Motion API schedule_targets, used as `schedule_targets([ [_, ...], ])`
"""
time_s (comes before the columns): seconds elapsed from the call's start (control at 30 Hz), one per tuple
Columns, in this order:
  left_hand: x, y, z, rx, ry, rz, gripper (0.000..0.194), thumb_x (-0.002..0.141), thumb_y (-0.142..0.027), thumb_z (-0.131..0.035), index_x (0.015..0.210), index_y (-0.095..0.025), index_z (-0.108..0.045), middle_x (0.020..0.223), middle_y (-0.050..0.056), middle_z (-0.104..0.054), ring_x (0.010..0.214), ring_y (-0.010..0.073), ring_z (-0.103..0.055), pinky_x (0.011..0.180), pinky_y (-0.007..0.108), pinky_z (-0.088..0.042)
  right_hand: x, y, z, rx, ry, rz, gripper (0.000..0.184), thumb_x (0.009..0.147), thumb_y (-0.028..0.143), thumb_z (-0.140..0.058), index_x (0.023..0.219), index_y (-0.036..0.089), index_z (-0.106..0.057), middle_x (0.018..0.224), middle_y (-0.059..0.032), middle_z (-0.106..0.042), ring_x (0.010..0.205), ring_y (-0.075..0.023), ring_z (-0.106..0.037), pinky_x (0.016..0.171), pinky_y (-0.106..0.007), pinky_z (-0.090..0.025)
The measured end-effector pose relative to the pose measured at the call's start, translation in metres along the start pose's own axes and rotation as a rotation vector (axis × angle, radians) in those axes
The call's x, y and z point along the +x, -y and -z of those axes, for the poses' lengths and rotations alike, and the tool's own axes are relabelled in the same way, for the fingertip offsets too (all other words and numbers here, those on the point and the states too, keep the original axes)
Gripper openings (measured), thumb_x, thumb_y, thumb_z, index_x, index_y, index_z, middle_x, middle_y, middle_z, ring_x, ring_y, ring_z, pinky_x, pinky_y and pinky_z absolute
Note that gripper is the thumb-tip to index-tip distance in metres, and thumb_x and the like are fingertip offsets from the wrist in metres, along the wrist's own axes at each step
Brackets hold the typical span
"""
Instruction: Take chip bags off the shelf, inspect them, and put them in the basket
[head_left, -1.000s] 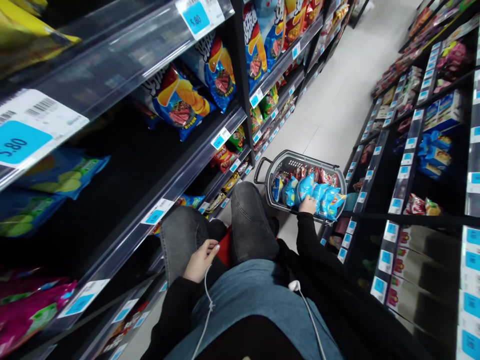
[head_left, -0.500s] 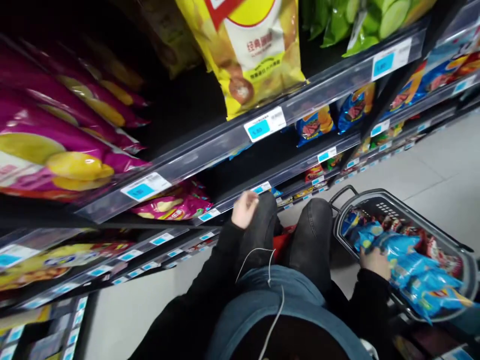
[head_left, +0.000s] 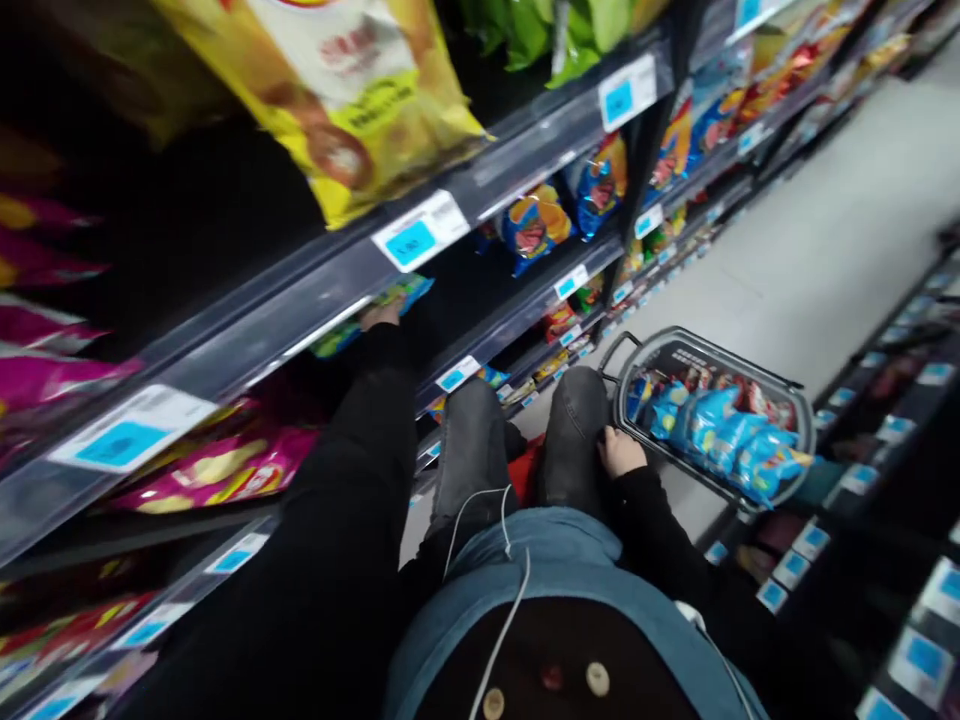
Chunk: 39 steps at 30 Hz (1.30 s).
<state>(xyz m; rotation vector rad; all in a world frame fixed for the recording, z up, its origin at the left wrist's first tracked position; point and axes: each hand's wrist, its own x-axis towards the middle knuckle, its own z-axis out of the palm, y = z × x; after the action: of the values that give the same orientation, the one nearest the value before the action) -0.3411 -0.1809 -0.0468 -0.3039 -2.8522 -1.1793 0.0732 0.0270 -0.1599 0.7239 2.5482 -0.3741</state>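
My left hand (head_left: 381, 314) reaches into the lower shelf bay, at a blue-and-green chip bag (head_left: 411, 291). The shelf edge and my sleeve hide most of its fingers, so I cannot tell if it grips the bag. My right hand (head_left: 624, 453) is low between my knee and the grey shopping basket (head_left: 806, 420), near the basket's rim. Its fingers point down and are blurred; nothing shows in them. Inside the basket lie several light-blue chip bags (head_left: 731, 435) and some red-and-white packets (head_left: 757, 400).
A yellow chip bag (head_left: 352, 110) overhangs the shelf edge (head_left: 300, 320) above my left arm. Magenta chip bags (head_left: 240, 465) lie to the left, and blue chip bags with orange chips (head_left: 534, 225) stand farther along. Another shelf (head_left: 892, 435) lines the aisle's right side.
My left hand has gone from beside my knee into the shelf. My right hand has come off the blue bags in the basket, back toward my knee. The view has swung left, then partly back.
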Motion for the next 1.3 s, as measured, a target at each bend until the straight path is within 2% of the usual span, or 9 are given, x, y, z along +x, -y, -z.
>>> schedule_targets([
  [0.13, -0.001, -0.01, -0.007, -0.139, -0.018, 0.186, 0.055, 0.088, -0.05, -0.037, 0.094, 0.005, -0.045, 0.119, 0.023, -0.05, 0.114, 0.0258, -0.048, 0.098, 0.041, -0.038, -0.014, -0.009, -0.013, 0.049, 0.058, -0.061, 0.031, 0.092, 0.031, -0.033, 0.109, 0.011, -0.051, 0.106, -0.0153, -0.06, 0.094, -0.0217, -0.059, 0.073, -0.029, -0.042],
  [0.3, -0.01, -0.028, -0.009, -0.264, -0.08, 0.29, 0.042, 0.08, -0.043, -0.059, 0.084, -0.004, -0.045, 0.113, 0.014, -0.056, 0.111, 0.0236, -0.051, 0.1, 0.045, -0.041, -0.02, -0.008, -0.013, 0.071, 0.058, -0.082, 0.032, 0.093, 0.033, -0.032, 0.107, 0.013, -0.053, 0.105, -0.0144, -0.06, 0.094, -0.0221, -0.059, 0.074, -0.032, -0.044],
  [0.43, -0.03, -0.041, 0.0, -0.454, -0.129, 0.438, 0.037, 0.066, -0.019, -0.074, 0.085, -0.008, -0.045, 0.104, 0.005, -0.06, 0.091, 0.0167, -0.059, 0.078, 0.048, -0.058, -0.015, -0.004, -0.005, 0.071, 0.038, -0.084, 0.028, 0.091, 0.025, -0.035, 0.108, 0.013, -0.053, 0.108, -0.016, -0.059, 0.1, -0.0238, -0.057, 0.079, -0.035, -0.044],
  [0.8, -0.178, -0.05, 0.072, -0.568, 0.086, 0.429, 0.062, 0.04, -0.022, -0.082, 0.097, -0.016, -0.059, 0.104, 0.008, -0.066, 0.073, 0.0236, -0.065, 0.051, 0.038, -0.058, -0.02, 0.011, 0.013, 0.165, -0.001, -0.021, 0.031, 0.084, 0.024, -0.049, 0.107, 0.005, -0.056, 0.107, -0.0213, -0.059, 0.1, -0.0308, -0.057, 0.081, -0.044, -0.045],
  [0.93, -0.24, -0.032, 0.084, -0.347, 0.107, 0.287, 0.063, 0.043, -0.037, -0.081, 0.1, -0.022, -0.059, 0.1, 0.004, -0.068, 0.083, 0.0265, -0.064, 0.071, 0.045, -0.057, -0.025, 0.028, 0.032, 0.32, -0.043, 0.122, 0.028, 0.087, 0.032, -0.046, 0.106, 0.014, -0.057, 0.105, -0.0137, -0.062, 0.096, -0.022, -0.061, 0.085, -0.036, -0.046],
  [1.03, -0.283, -0.017, 0.083, 0.046, 0.032, 0.077, 0.059, 0.055, -0.039, -0.076, 0.109, -0.023, -0.057, 0.096, 0.006, -0.068, 0.085, 0.0293, -0.064, 0.078, 0.048, -0.053, -0.032, 0.054, 0.049, 0.99, 0.067, 0.338, 0.035, 0.09, 0.045, -0.035, 0.113, 0.023, -0.05, 0.099, -0.0059, -0.063, 0.082, -0.0158, -0.064, 0.076, -0.033, -0.052],
  [1.13, -0.316, -0.002, 0.077, 0.246, 0.008, -0.347, 0.051, 0.072, -0.023, -0.063, 0.122, -0.022, -0.053, 0.112, 0.011, -0.063, 0.1, 0.0295, -0.059, 0.088, 0.044, -0.049, -0.042, 0.087, 0.061, 1.649, 0.288, 0.495, 0.051, 0.082, 0.062, -0.039, 0.121, 0.028, -0.039, 0.106, -0.0046, -0.06, 0.077, -0.0171, -0.064, 0.066, -0.037, -0.055],
  [1.2, -0.331, 0.008, 0.075, 0.321, 0.001, -0.55, 0.051, 0.076, -0.011, -0.054, 0.125, -0.023, -0.052, 0.124, 0.012, -0.056, 0.113, 0.0286, -0.052, 0.096, 0.043, -0.043, -0.046, 0.106, 0.064, 1.793, 0.323, 0.506, 0.059, 0.074, 0.064, -0.051, 0.12, 0.028, -0.039, 0.109, -0.0045, -0.059, 0.083, -0.0187, -0.063, 0.068, -0.038, -0.055],
  [1.3, -0.347, 0.025, 0.073, 0.354, -0.056, -0.558, 0.052, 0.078, -0.005, -0.048, 0.125, -0.027, -0.053, 0.131, 0.011, -0.05, 0.121, 0.0279, -0.043, 0.099, 0.045, -0.039, -0.047, 0.127, 0.058, 1.746, 0.309, 0.447, 0.064, 0.063, 0.05, -0.071, 0.115, 0.025, -0.044, 0.11, -0.0043, -0.06, 0.098, -0.0208, -0.059, 0.082, -0.037, -0.052],
])
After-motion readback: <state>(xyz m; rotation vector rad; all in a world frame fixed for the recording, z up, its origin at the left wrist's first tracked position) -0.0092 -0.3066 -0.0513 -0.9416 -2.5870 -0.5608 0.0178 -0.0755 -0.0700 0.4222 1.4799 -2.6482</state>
